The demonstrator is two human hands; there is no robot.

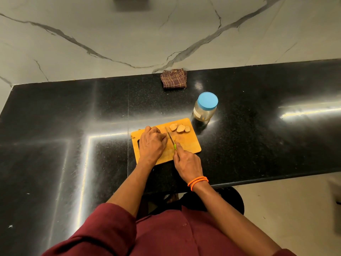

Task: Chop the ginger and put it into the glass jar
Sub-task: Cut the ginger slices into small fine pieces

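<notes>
Warm, dim indoor light falls from above, throwing bright streaks of glare across the polished black counter, while the wide lens bends its edges and the marble wall and leaves the picture slightly soft.

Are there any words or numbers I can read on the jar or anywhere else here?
No text here can be read.
Glass jar: a small pale label on its side, too blurred to read.
Blue lid: plain, no writing shows.
Cutting board, knife and checked cloth: no words or numbers show.
</notes>
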